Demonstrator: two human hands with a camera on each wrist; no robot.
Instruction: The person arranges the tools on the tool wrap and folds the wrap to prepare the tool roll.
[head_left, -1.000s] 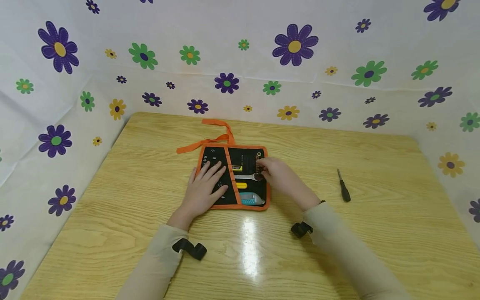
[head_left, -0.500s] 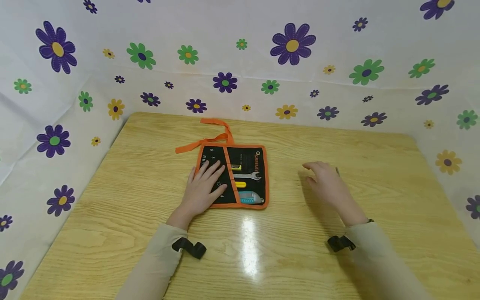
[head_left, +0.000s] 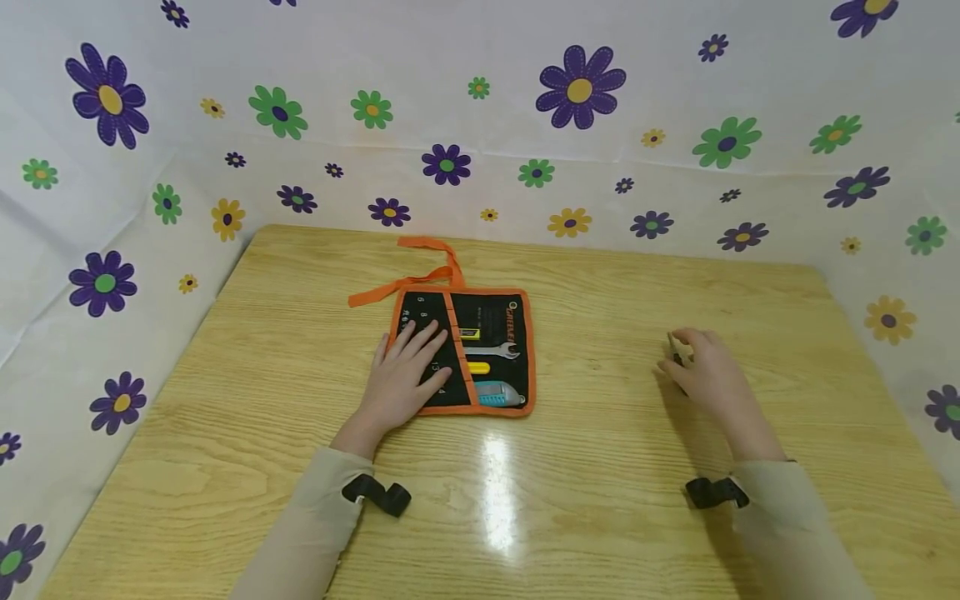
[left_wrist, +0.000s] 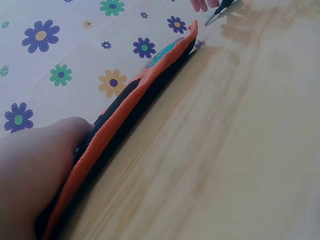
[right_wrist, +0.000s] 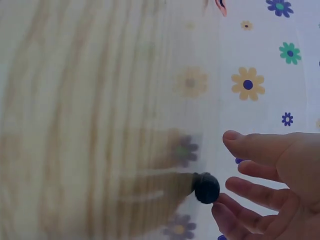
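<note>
A black tool pouch with orange edging (head_left: 529, 350) lies on the wooden table. My left hand (head_left: 405, 375) rests flat on its left part, fingers spread. In the pouch's slots sit an open-end wrench (head_left: 495, 351), a yellow-handled tool (head_left: 478, 367) and a teal utility knife (head_left: 498, 393). Out to the right, my right hand (head_left: 708, 367) is at a small black-handled screwdriver (right_wrist: 207, 189), which it mostly hides in the head view. From the right wrist, thumb and fingers are apart, with fingertips right beside the handle's end. The screwdriver's thin shaft (left_wrist: 211, 18) shows in the left wrist view.
Orange tie straps (head_left: 431, 258) stretch from the pouch toward the table's back. Behind the wooden table (head_left: 600, 500) hangs a white cloth (head_left: 502, 50) printed with flowers. Black bands with dark attachments (head_left: 716, 492) sit around both wrists.
My right hand has left the pouch's right edge and moved right to the screwdriver. The wrench's open end, covered before, now shows. My left hand stays on the pouch.
</note>
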